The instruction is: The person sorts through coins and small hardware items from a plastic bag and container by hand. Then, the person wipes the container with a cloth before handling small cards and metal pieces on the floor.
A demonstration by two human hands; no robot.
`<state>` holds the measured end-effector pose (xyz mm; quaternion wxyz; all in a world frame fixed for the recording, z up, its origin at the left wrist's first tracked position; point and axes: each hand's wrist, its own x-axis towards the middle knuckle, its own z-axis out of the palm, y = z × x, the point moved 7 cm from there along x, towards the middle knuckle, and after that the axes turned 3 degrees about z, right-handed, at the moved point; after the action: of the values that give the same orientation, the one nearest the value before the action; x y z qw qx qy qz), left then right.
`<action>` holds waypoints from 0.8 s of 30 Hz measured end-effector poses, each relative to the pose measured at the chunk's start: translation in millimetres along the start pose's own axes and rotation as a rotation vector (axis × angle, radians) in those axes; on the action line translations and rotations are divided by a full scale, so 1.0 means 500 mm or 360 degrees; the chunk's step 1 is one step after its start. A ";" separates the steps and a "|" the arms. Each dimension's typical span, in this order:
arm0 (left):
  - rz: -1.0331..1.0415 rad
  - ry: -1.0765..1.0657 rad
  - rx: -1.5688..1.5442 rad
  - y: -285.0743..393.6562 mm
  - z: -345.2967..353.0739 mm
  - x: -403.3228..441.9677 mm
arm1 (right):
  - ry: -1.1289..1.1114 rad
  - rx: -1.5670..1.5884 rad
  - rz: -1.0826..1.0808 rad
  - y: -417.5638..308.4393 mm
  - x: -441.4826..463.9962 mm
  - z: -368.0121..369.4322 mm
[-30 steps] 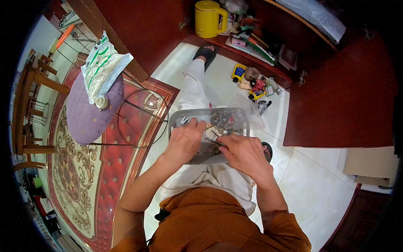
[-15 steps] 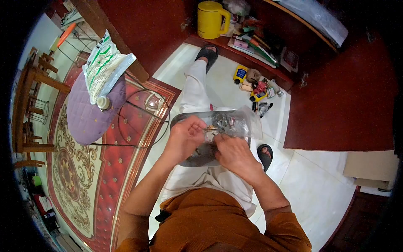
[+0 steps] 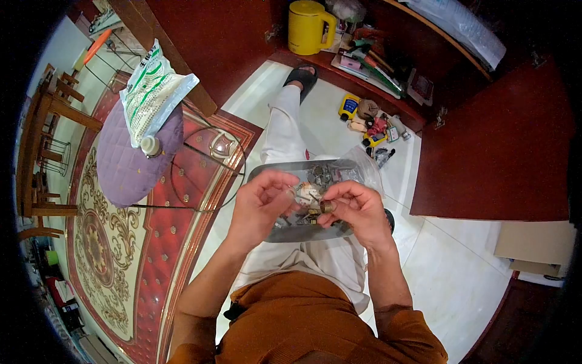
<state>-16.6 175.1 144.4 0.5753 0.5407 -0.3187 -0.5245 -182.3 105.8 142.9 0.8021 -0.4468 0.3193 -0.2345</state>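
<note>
A grey tray [image 3: 285, 235] rests across my lap, with several small metal pieces and other bits lying in it. Over its left side is my left hand [image 3: 262, 203], thumb and fingers drawn together; what they pinch, if anything, is too blurred to make out. My right hand [image 3: 359, 212] pinches a small brownish metal cylinder [image 3: 328, 206] between thumb and fingertips above the tray's right half. A clear plastic bag [image 3: 364, 173] lies at the tray's far right corner.
On the floor ahead right sit yellow-and-blue bottles [image 3: 348, 107] among small items. A yellow jug [image 3: 306, 27] stands in the open cabinet. To the left, a purple cushioned stool [image 3: 115, 164] bears a white-and-green packet [image 3: 148, 97] and a white bottle [image 3: 150, 145].
My right hand has risen from inside the tray and moved right, now with the brownish cylinder in its fingers. My left hand has shifted slightly and its fingers have changed position.
</note>
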 end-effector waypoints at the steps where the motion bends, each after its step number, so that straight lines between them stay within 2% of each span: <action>1: -0.0017 -0.0072 -0.0053 0.001 0.006 -0.003 | -0.0002 0.0040 -0.0020 -0.001 0.000 0.001; 5: -0.0002 -0.0254 -0.0212 0.002 0.048 -0.012 | 0.0040 0.0139 -0.0072 -0.006 -0.003 0.005; 17: 0.0202 -0.0320 -0.0236 0.026 0.108 -0.009 | 0.0037 0.0372 -0.0167 -0.020 -0.021 -0.009; 20: 0.0076 -0.0151 -0.0141 0.033 0.088 -0.005 | 0.0203 0.0106 -0.0277 -0.025 -0.026 -0.012; 24: 0.0160 0.0086 -0.0183 0.047 0.021 0.010 | 0.0257 -0.0446 -0.0239 -0.024 -0.031 0.010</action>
<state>-19.3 164.4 168.0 0.6394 0.5040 -0.2992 -0.4977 -190.4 113.3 160.0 0.6839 -0.5566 0.3780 -0.2821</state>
